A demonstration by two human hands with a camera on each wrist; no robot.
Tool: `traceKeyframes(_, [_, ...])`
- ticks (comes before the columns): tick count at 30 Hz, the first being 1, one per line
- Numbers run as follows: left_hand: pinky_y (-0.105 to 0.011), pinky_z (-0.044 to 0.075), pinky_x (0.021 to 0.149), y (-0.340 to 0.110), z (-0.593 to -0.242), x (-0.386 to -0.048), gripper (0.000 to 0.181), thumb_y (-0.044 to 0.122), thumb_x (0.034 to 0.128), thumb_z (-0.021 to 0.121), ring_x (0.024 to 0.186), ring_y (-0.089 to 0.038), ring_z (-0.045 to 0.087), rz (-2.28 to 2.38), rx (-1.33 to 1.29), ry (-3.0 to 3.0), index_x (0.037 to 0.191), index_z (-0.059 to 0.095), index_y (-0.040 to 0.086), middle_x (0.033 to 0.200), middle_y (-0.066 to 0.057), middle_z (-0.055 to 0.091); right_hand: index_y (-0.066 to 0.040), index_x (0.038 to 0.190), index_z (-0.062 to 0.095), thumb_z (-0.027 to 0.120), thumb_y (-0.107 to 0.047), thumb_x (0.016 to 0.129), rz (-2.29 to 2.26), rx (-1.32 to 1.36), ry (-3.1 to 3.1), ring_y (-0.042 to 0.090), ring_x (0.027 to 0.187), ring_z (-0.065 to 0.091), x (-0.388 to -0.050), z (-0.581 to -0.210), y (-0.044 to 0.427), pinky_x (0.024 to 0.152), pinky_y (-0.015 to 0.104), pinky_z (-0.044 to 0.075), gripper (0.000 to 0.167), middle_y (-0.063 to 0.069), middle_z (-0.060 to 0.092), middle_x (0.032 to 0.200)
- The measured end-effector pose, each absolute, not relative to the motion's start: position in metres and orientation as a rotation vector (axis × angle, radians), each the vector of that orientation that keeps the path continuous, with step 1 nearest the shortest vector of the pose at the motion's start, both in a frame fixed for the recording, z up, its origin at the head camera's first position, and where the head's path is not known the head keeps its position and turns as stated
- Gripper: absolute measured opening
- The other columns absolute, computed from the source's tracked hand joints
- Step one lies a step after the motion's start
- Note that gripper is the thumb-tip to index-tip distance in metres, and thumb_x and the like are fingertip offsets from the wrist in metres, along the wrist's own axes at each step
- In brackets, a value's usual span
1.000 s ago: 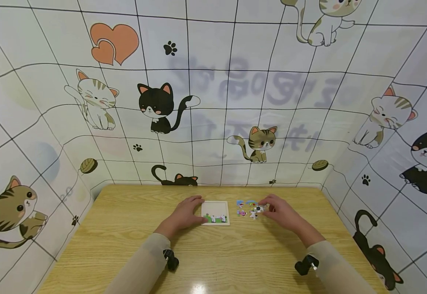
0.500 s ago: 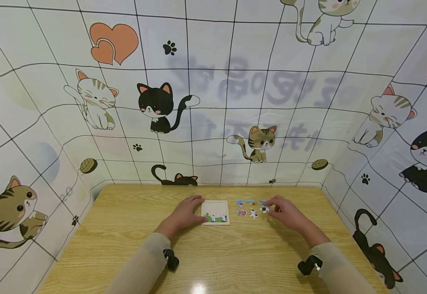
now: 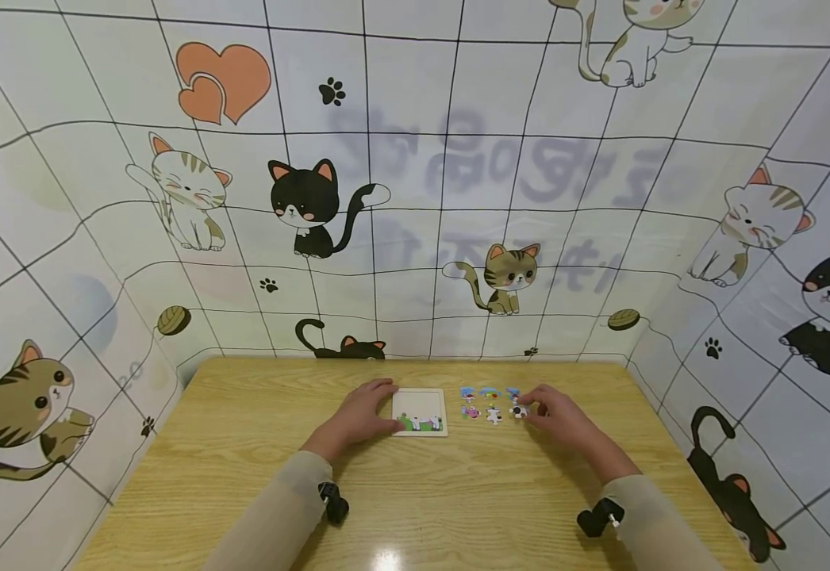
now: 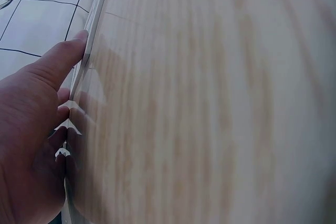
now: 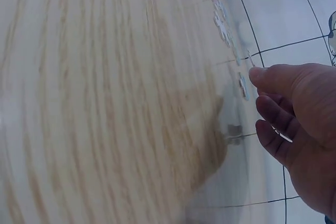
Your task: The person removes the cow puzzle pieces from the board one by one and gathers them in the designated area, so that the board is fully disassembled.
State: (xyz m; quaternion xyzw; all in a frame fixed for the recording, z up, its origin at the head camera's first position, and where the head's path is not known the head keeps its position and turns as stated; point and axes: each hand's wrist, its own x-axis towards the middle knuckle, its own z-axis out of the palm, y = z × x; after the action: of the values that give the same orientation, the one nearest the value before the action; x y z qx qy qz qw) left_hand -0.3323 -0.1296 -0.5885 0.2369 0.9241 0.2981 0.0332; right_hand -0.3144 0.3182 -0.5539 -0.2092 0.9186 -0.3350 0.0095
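Puzzle pieces (image 3: 489,392), seen from the head: laid out right of the tray (image 3: 418,400) in two rows of three on the wooden tabletop (image 3: 415,484). Just changed: black-and-white piece (image 3: 518,411) shifted farther right of the tray, away from the white piece (image 3: 493,415) and into the right end of the near row, with the blue piece (image 3: 512,392) now showing behind it. Apparently more a matter of spreading pieces apart than of fitting them. Judging by the tray, well short of a full picture: green-and-white strip (image 3: 422,424) along its near edge, bare beyond.

Right hand (image 3: 556,414), also a little farther right of the tray: thumb and finger bent close together, seemingly pinching the black-and-white piece. Left hand (image 3: 360,414), unmoved at the tray's left side: thumb and fingers spread apart along that edge, seemingly steadying rather than clutching.

From the left wrist: thumb straight, tip against a thin raised edge, probably the tray's; other fingers partly hidden, with no telling how firmly pressed.

From the right wrist: thin pale edge at the thumb tip, probably the pinched piece; other pieces lying flat beyond, tray not recognisable here.
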Motion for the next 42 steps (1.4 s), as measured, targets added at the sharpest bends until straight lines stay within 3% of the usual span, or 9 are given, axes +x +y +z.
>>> traceKeyframes(10, [-0.068, 0.025, 0.13, -0.13, -0.602, -0.341, 0.09, 0.058, 0.0927, 0.085, 0.163, -0.04, 0.033, 0.932, 0.682, 2.849, 0.164, 0.054, 0.014, 0.174, -0.01, 0.042, -0.002, 0.128, 0.077, 0.077, -0.004, 0.104, -1.035, -0.616, 2.883, 0.013, 0.087, 0.058, -0.314, -0.564, 0.315, 0.072, 0.031, 0.05, 0.024, 0.009, 0.069, 0.118])
traceKeyframes(17, [-0.073, 0.03, 0.124, -0.128, -0.593, -0.335, 0.089, 0.059, 0.0931, 0.085, 0.158, -0.046, 0.038, 0.923, 0.728, 2.87, 0.161, 0.057, 0.009, 0.171, -0.015, 0.046, -0.004, 0.126, 0.078, 0.077, -0.006, 0.105, -0.987, -0.605, 2.887, 0.013, 0.086, 0.057, -0.314, -0.566, 0.312, 0.073, 0.032, 0.051, 0.021, 0.008, 0.069, 0.118])
traceKeyframes(26, [-0.07, 0.026, 0.128, -0.129, -0.595, -0.336, 0.09, 0.057, 0.0937, 0.085, 0.162, -0.044, 0.033, 0.937, 0.698, 2.849, 0.164, 0.054, 0.009, 0.173, -0.014, 0.043, -0.006, 0.124, 0.078, 0.076, -0.005, 0.105, -0.986, -0.593, 2.873, 0.015, 0.089, 0.057, -0.315, -0.566, 0.311, 0.075, 0.034, 0.051, 0.02, 0.008, 0.066, 0.119])
traceKeyframes(33, [-0.07, 0.034, 0.123, -0.131, -0.598, -0.337, 0.088, 0.063, 0.0945, 0.082, 0.157, -0.044, 0.04, 0.915, 0.757, 2.887, 0.161, 0.057, 0.01, 0.17, -0.014, 0.047, -0.005, 0.125, 0.077, 0.076, -0.005, 0.105, -1.011, -0.572, 2.851, 0.016, 0.092, 0.058, -0.315, -0.565, 0.311, 0.077, 0.036, 0.052, 0.02, 0.008, 0.065, 0.119])
traceKeyframes(42, [-0.069, 0.027, 0.128, -0.127, -0.581, -0.329, 0.085, 0.049, 0.0955, 0.086, 0.161, -0.044, 0.035, 0.91, 0.682, 2.847, 0.163, 0.055, 0.008, 0.172, -0.016, 0.044, -0.006, 0.126, 0.076, 0.077, -0.006, 0.105, -1.036, -0.555, 2.853, 0.016, 0.093, 0.058, -0.316, -0.569, 0.311, 0.079, 0.036, 0.053, 0.021, 0.007, 0.066, 0.12])
